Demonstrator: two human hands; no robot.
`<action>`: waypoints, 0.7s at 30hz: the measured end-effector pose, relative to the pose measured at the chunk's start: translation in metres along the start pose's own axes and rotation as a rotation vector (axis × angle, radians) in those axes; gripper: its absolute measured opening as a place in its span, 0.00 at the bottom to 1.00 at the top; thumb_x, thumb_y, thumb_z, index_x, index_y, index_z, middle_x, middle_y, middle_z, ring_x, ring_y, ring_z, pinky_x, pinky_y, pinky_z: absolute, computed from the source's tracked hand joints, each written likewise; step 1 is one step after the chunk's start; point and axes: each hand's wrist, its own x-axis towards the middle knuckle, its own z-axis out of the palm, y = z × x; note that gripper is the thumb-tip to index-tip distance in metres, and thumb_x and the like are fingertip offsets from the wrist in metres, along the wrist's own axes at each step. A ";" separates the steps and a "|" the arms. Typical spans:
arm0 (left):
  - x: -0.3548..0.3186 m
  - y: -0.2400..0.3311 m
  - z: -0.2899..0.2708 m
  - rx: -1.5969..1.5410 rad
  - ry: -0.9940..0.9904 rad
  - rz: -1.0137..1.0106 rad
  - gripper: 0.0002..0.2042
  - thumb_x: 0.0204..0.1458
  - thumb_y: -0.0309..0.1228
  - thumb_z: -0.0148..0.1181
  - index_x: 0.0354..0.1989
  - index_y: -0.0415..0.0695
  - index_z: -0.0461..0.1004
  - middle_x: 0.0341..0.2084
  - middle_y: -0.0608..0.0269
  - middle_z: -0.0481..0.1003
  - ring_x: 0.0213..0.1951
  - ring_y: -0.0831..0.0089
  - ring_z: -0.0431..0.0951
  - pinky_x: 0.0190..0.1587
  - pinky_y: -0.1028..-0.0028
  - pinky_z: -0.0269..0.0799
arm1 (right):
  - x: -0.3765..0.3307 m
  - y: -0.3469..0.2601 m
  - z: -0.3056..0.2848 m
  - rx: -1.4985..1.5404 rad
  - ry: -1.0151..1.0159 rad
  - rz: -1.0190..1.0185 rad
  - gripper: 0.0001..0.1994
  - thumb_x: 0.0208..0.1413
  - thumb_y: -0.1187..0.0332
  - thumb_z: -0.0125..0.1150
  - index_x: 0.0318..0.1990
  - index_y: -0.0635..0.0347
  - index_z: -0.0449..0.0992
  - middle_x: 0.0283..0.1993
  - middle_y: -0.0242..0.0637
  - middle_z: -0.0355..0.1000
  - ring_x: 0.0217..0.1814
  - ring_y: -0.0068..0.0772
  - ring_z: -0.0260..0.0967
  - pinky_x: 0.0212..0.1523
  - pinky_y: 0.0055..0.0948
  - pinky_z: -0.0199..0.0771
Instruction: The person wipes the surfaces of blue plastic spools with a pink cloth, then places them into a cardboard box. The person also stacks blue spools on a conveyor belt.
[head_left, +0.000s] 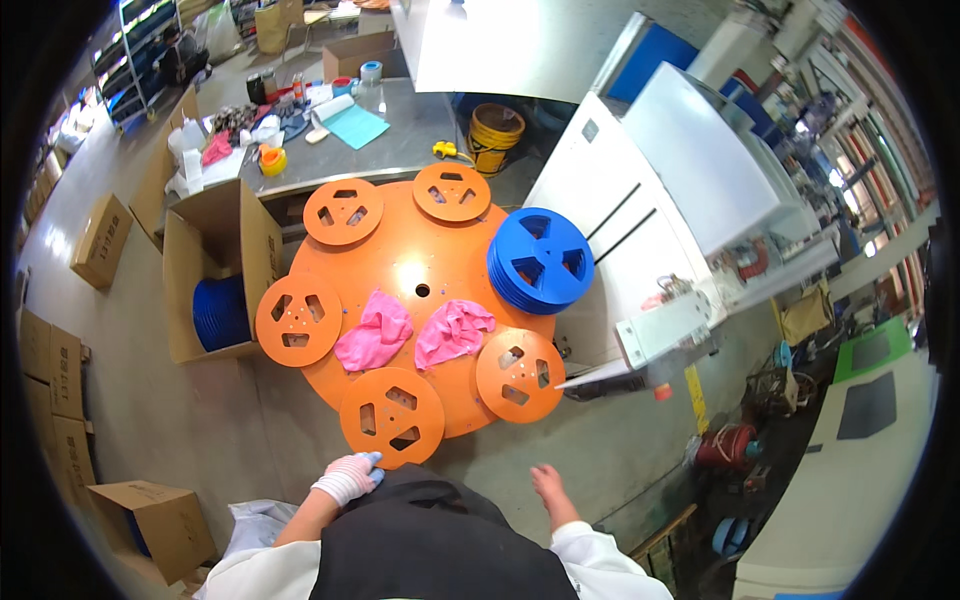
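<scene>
Hand, left, gloved (352, 476), sits by front orange disc (391, 420); bare right hand (546, 483) hangs apart, both hands' finger spread too small to tell.

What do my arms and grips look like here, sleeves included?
Your left grip wears a whitish, pink-banded glove or wrap, pale bluish toward the tips. Your right grip looks bare. Both sleeves are white.

The round table (375, 265) and its discs (385, 420) are orange, the two cloths (376, 334) pink, the stacked reels (545, 257) at right blue.
</scene>
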 end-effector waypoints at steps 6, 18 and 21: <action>0.020 -0.076 0.018 -0.315 0.391 -0.258 0.23 0.55 0.38 0.57 0.59 0.41 0.69 0.53 0.44 0.73 0.54 0.49 0.73 0.59 0.59 0.69 | 0.030 -0.281 0.103 -0.767 -0.098 -0.685 0.29 0.54 0.61 0.63 0.62 0.63 0.66 0.57 0.52 0.70 0.60 0.52 0.68 0.60 0.43 0.67; 0.062 -0.027 0.143 -0.976 0.450 -0.486 0.17 0.57 0.23 0.55 0.55 0.37 0.71 0.47 0.44 0.76 0.48 0.53 0.78 0.52 0.65 0.72 | 0.242 -0.450 0.116 -1.038 0.354 -0.926 0.39 0.43 0.60 0.75 0.62 0.64 0.65 0.58 0.52 0.70 0.60 0.53 0.67 0.60 0.42 0.66; 0.078 -0.022 0.153 -1.197 0.494 -0.523 0.18 0.58 0.20 0.52 0.57 0.36 0.69 0.48 0.47 0.76 0.49 0.61 0.77 0.53 0.69 0.71 | 0.257 -0.462 0.117 -1.077 0.287 -0.883 0.34 0.41 0.61 0.75 0.57 0.62 0.69 0.52 0.52 0.74 0.54 0.53 0.71 0.55 0.41 0.70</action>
